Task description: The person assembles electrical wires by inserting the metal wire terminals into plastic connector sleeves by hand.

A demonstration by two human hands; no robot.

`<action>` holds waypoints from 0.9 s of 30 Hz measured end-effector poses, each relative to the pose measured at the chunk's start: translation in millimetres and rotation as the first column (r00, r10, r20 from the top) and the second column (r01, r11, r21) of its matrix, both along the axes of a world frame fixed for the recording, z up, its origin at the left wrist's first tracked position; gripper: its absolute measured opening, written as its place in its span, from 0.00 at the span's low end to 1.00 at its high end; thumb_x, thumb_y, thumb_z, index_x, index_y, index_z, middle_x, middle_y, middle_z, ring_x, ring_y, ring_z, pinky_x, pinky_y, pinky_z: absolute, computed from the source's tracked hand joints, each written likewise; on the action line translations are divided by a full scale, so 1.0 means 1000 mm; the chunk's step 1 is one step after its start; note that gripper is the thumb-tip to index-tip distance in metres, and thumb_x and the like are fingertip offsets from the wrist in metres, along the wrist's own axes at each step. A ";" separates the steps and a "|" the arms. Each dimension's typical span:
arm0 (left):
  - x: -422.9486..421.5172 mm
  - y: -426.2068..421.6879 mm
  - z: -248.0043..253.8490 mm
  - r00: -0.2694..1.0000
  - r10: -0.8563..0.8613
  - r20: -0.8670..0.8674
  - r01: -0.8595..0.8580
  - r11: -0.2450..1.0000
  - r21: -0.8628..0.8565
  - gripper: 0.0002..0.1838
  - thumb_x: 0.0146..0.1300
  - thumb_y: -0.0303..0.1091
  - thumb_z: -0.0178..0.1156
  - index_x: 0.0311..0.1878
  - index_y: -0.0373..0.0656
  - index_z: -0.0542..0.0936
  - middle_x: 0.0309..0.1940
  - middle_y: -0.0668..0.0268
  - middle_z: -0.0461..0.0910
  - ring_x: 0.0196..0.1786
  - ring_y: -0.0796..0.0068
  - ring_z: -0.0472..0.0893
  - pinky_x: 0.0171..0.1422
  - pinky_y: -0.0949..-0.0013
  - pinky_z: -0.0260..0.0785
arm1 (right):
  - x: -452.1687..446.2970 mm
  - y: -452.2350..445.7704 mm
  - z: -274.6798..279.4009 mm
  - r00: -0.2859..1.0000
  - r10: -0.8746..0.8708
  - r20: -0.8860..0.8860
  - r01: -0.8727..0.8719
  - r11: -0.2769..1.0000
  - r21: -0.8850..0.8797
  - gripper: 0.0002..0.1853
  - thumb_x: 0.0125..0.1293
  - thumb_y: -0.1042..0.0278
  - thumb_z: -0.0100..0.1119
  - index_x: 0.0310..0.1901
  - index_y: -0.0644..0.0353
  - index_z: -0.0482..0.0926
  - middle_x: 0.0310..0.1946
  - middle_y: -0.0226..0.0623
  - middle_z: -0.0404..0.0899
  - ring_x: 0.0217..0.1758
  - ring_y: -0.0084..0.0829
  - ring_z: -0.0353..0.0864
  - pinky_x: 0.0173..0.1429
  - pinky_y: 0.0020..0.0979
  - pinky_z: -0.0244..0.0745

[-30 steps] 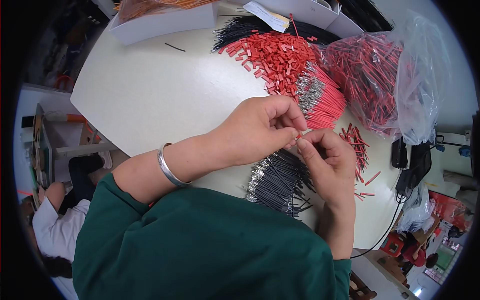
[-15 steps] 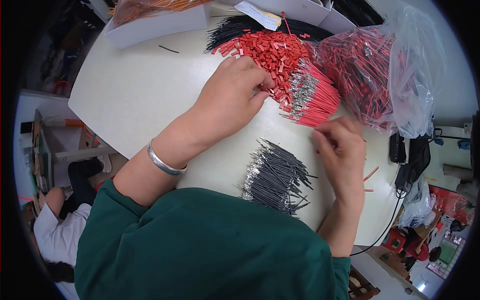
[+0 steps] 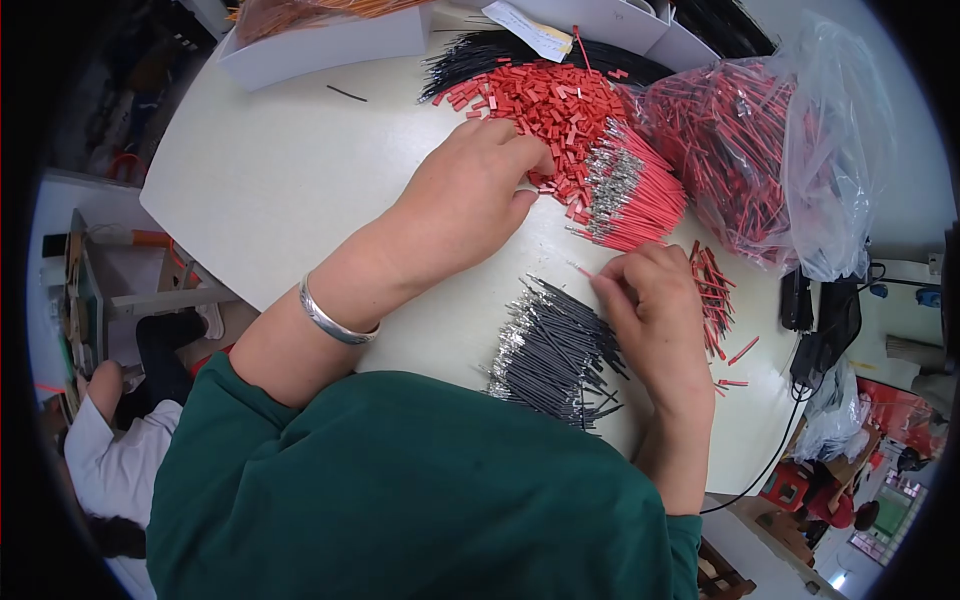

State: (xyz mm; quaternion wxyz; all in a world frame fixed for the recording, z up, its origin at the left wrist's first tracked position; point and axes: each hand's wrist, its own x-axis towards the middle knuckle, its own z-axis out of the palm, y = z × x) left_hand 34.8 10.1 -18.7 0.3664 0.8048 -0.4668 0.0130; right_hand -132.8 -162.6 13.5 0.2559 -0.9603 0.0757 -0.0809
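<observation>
My left hand [image 3: 475, 190] lies at the near edge of a heap of small red plastic connector housings [image 3: 560, 105]. Its fingers are curled in, with the tips against the heap, and whatever they pinch is hidden. My right hand [image 3: 655, 310] is closed, thumb against fingers, on a short red wire [image 3: 583, 270] whose silvery tip points left toward the heap. Just beyond it lies a bundle of red wires with metal terminals [image 3: 640, 195]. Nearer my body is a pile of black wires with metal terminals [image 3: 555, 350].
Red pieces with dark wires [image 3: 712, 290] lie right of my right hand. A clear plastic bag [image 3: 730, 150] bulges with red and black wires. Long black wires [image 3: 465, 60], a paper slip [image 3: 530, 30] and a white box [image 3: 320, 50] sit at the back. Another person [image 3: 120, 450] sits at left.
My right hand has moved left from beside the red bundle, now showing a red wire at its fingertips and uncovering the pieces behind it. My left hand stays at the heap, its fingers shifted slightly.
</observation>
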 end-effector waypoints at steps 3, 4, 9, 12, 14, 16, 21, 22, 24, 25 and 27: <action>-0.002 0.001 0.002 1.000 -0.026 -0.009 0.027 0.999 0.018 0.07 0.61 0.25 0.66 0.42 0.41 0.83 0.37 0.61 0.81 0.45 0.58 0.81 0.53 0.58 0.74 | -0.002 0.007 0.001 0.999 0.016 -0.045 -0.012 0.996 0.088 0.05 0.61 0.73 0.71 0.34 0.64 0.83 0.33 0.41 0.80 0.42 0.46 0.77 0.49 0.44 0.73; -0.001 0.001 0.002 1.000 -0.028 -0.005 0.028 0.999 0.026 0.06 0.61 0.26 0.66 0.41 0.41 0.83 0.37 0.61 0.81 0.45 0.58 0.81 0.52 0.58 0.74 | -0.003 0.007 0.001 0.998 0.018 -0.059 -0.012 0.994 0.110 0.05 0.61 0.73 0.71 0.34 0.64 0.83 0.33 0.41 0.80 0.42 0.46 0.77 0.49 0.44 0.73; 0.000 0.002 0.003 1.000 -0.023 0.003 0.023 0.998 0.062 0.03 0.61 0.26 0.66 0.38 0.40 0.83 0.34 0.60 0.80 0.44 0.57 0.81 0.50 0.57 0.74 | -0.003 0.011 0.002 0.992 0.003 -0.126 0.029 0.968 0.249 0.07 0.60 0.73 0.72 0.36 0.65 0.83 0.33 0.41 0.80 0.42 0.43 0.78 0.49 0.41 0.73; 0.001 0.004 0.002 1.000 -0.014 0.007 0.014 0.997 0.069 0.04 0.61 0.26 0.66 0.38 0.39 0.84 0.34 0.60 0.80 0.43 0.57 0.81 0.50 0.57 0.75 | -0.002 0.012 0.001 0.991 0.040 -0.130 -0.014 0.981 0.193 0.08 0.59 0.74 0.73 0.36 0.65 0.82 0.33 0.41 0.79 0.41 0.41 0.78 0.48 0.39 0.73; 0.002 0.005 0.001 1.000 -0.012 0.010 0.011 0.998 0.065 0.04 0.60 0.26 0.67 0.38 0.40 0.84 0.34 0.60 0.80 0.43 0.57 0.81 0.50 0.57 0.75 | -0.002 0.011 -0.001 0.991 0.072 -0.111 -0.054 0.985 0.163 0.08 0.59 0.75 0.73 0.36 0.65 0.82 0.33 0.41 0.79 0.42 0.41 0.78 0.48 0.40 0.73; 0.001 0.005 0.000 1.000 -0.008 0.013 0.007 0.998 0.064 0.04 0.60 0.27 0.68 0.38 0.40 0.83 0.34 0.60 0.80 0.43 0.57 0.81 0.50 0.57 0.75 | -0.002 0.009 -0.002 0.992 0.095 -0.088 -0.079 0.983 0.165 0.07 0.59 0.76 0.72 0.35 0.65 0.81 0.32 0.41 0.78 0.42 0.42 0.77 0.48 0.40 0.72; -0.005 0.000 0.001 0.999 0.033 -0.019 -0.032 0.998 0.048 0.07 0.60 0.31 0.71 0.37 0.41 0.83 0.34 0.62 0.80 0.42 0.59 0.81 0.49 0.59 0.75 | -0.003 0.004 -0.001 0.998 -0.001 -0.069 0.017 0.971 0.238 0.07 0.61 0.75 0.71 0.35 0.65 0.80 0.32 0.43 0.79 0.41 0.45 0.78 0.47 0.42 0.73; -0.006 -0.002 0.000 0.999 0.036 -0.016 -0.035 0.998 0.043 0.07 0.60 0.31 0.71 0.37 0.41 0.83 0.34 0.62 0.80 0.42 0.60 0.81 0.49 0.59 0.75 | -0.003 0.004 -0.002 0.997 -0.031 -0.070 0.049 0.960 0.277 0.07 0.61 0.75 0.71 0.35 0.65 0.80 0.32 0.43 0.79 0.39 0.45 0.78 0.46 0.42 0.74; -0.006 -0.005 -0.003 0.999 0.042 -0.011 -0.042 0.999 0.030 0.08 0.60 0.33 0.71 0.37 0.41 0.82 0.33 0.62 0.80 0.42 0.61 0.81 0.48 0.59 0.75 | -0.003 0.003 -0.002 0.992 -0.068 -0.102 0.096 0.947 0.308 0.07 0.62 0.75 0.71 0.36 0.65 0.80 0.31 0.42 0.80 0.36 0.42 0.79 0.43 0.40 0.74; -0.006 -0.006 -0.005 0.999 0.033 0.000 -0.033 0.998 0.044 0.09 0.61 0.33 0.72 0.38 0.41 0.82 0.33 0.62 0.80 0.42 0.61 0.81 0.48 0.59 0.75 | -0.003 0.003 -0.001 0.989 -0.085 -0.119 0.119 0.939 0.322 0.07 0.62 0.75 0.71 0.36 0.65 0.80 0.30 0.42 0.80 0.34 0.41 0.79 0.41 0.39 0.75; -0.003 -0.007 -0.009 1.000 0.015 0.022 -0.016 0.997 0.072 0.10 0.61 0.34 0.72 0.38 0.41 0.82 0.32 0.63 0.80 0.41 0.62 0.81 0.48 0.59 0.75 | -0.003 0.004 0.000 0.989 -0.102 -0.108 0.133 0.932 0.337 0.07 0.64 0.75 0.71 0.38 0.65 0.81 0.30 0.40 0.81 0.32 0.36 0.80 0.40 0.36 0.75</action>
